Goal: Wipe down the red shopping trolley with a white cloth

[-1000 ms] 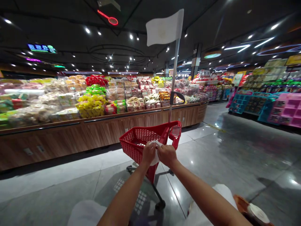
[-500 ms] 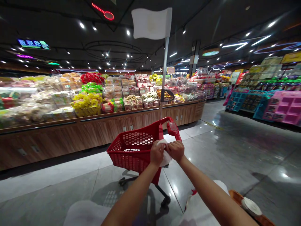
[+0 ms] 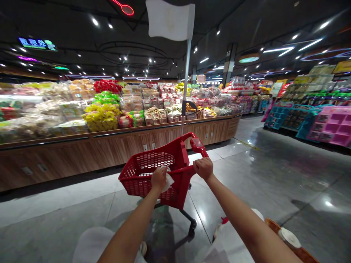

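A red shopping cart with a latticed basket stands on the floor in front of me. My left hand is closed around a crumpled white cloth and rests at the near rim of the basket. Part of the cloth hangs out past the fingers against the basket wall. My right hand is wrapped round the near end of the red cart handle. A tall metal pole with a white flag rises behind the handle.
Beyond the cart runs a long wood-fronted display counter heaped with packaged foods. Pink storage racks stand at the right. Near my right forearm, at the bottom, is a brown object with a white round top.
My left hand has moved left with the cloth, from the handle area to the basket rim. My right hand has parted from the cloth and now grips the handle.
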`<state>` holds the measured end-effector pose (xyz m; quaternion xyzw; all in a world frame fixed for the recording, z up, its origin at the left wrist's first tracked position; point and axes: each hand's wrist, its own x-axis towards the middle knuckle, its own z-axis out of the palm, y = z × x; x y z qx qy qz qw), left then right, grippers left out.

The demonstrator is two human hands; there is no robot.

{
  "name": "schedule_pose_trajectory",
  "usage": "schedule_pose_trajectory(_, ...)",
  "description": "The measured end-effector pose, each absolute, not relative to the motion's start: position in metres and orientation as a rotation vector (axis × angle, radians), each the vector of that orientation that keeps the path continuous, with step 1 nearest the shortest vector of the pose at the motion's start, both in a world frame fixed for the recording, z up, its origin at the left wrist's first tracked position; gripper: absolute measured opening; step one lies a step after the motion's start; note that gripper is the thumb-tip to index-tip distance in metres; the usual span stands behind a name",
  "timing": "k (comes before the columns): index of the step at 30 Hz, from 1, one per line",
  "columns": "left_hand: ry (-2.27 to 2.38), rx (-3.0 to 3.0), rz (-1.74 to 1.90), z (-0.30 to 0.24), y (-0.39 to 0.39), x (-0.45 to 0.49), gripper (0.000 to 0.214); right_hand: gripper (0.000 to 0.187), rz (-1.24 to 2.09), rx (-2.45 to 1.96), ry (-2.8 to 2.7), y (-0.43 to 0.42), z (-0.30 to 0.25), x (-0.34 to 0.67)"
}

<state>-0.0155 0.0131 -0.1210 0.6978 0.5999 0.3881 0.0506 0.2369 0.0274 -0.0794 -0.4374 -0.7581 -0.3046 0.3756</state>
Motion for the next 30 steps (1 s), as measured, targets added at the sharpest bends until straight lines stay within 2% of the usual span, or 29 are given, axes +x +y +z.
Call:
schedule_pose_trajectory(4,1.557,2.236,1.311,-0.096,0.01,0.042,0.038,0.038,-0.717,-1.167,-1.923,0.029,-0.08,0.229)
schedule_pose_trajectory(7,1.54,2.426,1.241,-0.086,0.008,0.076,0.034,0.039,-0.714,-1.165,-1.931,0.029,-0.08,0.228)
schedule_pose_trajectory(10,1.589,2.574,1.029,-0.092,0.009,0.065,0.029,0.038,-0.723,-1.162,-1.956,0.028,-0.079,0.23)
schedule_pose_trajectory(13,1.738,2.591,0.866,-0.107,0.011,0.015,0.027,0.036,-0.701,-1.165,-1.989,0.027,-0.078,0.232)
schedule_pose_trajectory(18,1.9,2.522,0.737,-0.121,0.01,-0.051,0.016,0.037,-0.688,-1.168,-1.961,0.025,-0.08,0.227)
schedule_pose_trajectory(23,1.697,2.59,0.881,-0.106,0.007,0.003,0.021,0.037,-0.715,-1.173,-1.913,0.021,-0.079,0.22)
schedule_pose_trajectory(26,1.752,2.594,0.959,-0.098,0.006,0.045,0.026,0.038,-0.702,-1.168,-1.931,0.019,-0.077,0.222)
schedule_pose_trajectory(30,1.708,2.711,0.808,-0.099,0.007,0.036,0.024,0.037,-0.707,-1.124,-1.995,0.017,-0.075,0.229)
